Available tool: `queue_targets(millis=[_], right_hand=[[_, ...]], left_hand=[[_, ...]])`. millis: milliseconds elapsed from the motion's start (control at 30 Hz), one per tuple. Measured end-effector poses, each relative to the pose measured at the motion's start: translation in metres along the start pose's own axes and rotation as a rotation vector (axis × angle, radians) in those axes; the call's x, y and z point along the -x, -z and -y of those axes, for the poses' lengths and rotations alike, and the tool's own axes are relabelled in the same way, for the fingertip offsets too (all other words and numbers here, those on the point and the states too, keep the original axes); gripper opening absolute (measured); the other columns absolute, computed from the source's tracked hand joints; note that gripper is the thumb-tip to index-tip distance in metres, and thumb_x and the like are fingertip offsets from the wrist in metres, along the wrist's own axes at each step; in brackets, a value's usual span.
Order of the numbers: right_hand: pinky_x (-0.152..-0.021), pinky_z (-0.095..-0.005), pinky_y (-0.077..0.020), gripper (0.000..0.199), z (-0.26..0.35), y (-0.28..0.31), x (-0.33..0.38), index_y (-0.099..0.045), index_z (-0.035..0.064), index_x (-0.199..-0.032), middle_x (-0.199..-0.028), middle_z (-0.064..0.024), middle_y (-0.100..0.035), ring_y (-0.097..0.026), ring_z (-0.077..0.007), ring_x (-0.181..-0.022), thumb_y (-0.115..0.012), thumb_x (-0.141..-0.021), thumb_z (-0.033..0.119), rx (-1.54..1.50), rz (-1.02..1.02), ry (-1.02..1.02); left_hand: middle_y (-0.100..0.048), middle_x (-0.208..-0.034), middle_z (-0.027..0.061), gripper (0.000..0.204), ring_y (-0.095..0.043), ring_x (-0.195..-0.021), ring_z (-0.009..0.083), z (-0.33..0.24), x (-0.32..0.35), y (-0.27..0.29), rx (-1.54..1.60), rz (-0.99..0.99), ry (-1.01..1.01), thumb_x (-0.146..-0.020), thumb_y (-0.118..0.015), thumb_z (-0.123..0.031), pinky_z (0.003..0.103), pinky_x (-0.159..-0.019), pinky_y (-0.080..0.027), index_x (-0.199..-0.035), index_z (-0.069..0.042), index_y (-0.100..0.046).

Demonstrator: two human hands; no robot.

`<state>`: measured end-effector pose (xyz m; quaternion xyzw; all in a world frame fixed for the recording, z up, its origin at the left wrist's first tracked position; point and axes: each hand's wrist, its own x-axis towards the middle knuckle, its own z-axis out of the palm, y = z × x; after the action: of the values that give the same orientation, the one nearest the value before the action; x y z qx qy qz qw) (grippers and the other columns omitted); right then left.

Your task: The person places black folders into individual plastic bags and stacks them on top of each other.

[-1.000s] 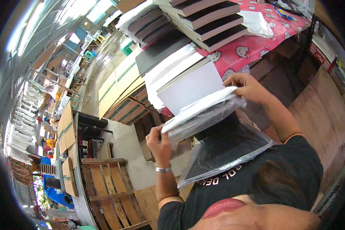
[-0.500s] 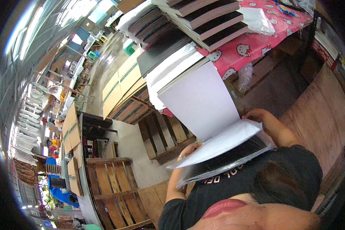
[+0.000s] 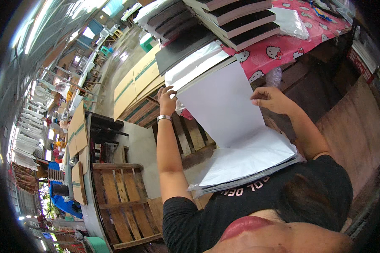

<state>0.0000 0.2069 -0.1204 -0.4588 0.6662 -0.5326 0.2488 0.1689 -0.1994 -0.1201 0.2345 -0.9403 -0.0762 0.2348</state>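
Note:
A large white board or page [image 3: 219, 105] slopes from the table edge toward me. My left hand [image 3: 167, 101] is raised at its upper left corner, fingers bent and apart, with nothing visible in them. Beside the right edge, my right hand [image 3: 272, 100] hovers with curved fingers and a gap to the thumb, seemingly holding nothing. Below, against my body, lies a soft white sheet [image 3: 251, 156] over a dark flat item [image 3: 257, 172] in clear plastic. Whether the page and the sheet are joined cannot be made out.
Thick dark-covered books [image 3: 245, 25] are stacked on a table with a pink cartoon cloth [image 3: 261, 59]. A flat dark cover [image 3: 183, 48] lies left of them. Flattened cardboard [image 3: 135, 80] sits farther left, wooden pallets [image 3: 124, 202] stand below, and a brown board [image 3: 350, 130] is at right.
Both hands have left the white sheet near my body and moved up and away, the left one farthest. The sheet now lies flatter over the dark item.

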Motion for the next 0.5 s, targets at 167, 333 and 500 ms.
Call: queue_targets(millis=[167, 333, 500], right_hand=[[-0.073, -0.0274, -0.0461, 0.018, 0.037, 0.017, -0.001, -0.062, 0.0007, -0.094, -0.085, -0.0063, -0.063, -0.057, -0.0110, -0.080, -0.063, -0.083, 0.015, 0.055, -0.105, 0.044], [-0.072, -0.0290, -0.0474, 0.021, 0.073, -0.008, -0.015, -0.062, -0.0003, -0.094, -0.083, -0.0101, -0.065, -0.061, -0.0135, -0.078, -0.064, -0.082, 0.017, 0.161, -0.077, 0.295], [-0.081, -0.0360, -0.0461, 0.024, 0.069, -0.015, -0.032, -0.061, 0.0049, -0.098, -0.096, -0.0146, -0.061, -0.060, -0.0271, -0.091, -0.067, -0.078, 0.016, 0.426, -0.130, 0.510]], left_hand=[[-0.065, -0.089, 0.0108, 0.007, -0.059, -0.084, 0.0164, -0.043, -0.045, 0.042, 0.796, -0.226, -0.022, -0.085, -0.054, -0.003, 0.029, -0.080, -0.044, -0.090, 0.000, -0.058], [-0.061, -0.112, 0.0175, 0.034, -0.058, -0.104, 0.0248, -0.009, -0.034, 0.030, 0.111, 0.525, 0.027, -0.077, -0.066, -0.007, 0.034, -0.088, -0.044, -0.110, -0.010, -0.062], [-0.058, -0.114, 0.0114, 0.043, -0.053, -0.105, 0.0216, -0.004, 0.003, 0.007, 0.647, 0.577, 0.283, -0.071, -0.068, -0.002, 0.034, -0.091, -0.042, -0.112, 0.003, -0.058]])
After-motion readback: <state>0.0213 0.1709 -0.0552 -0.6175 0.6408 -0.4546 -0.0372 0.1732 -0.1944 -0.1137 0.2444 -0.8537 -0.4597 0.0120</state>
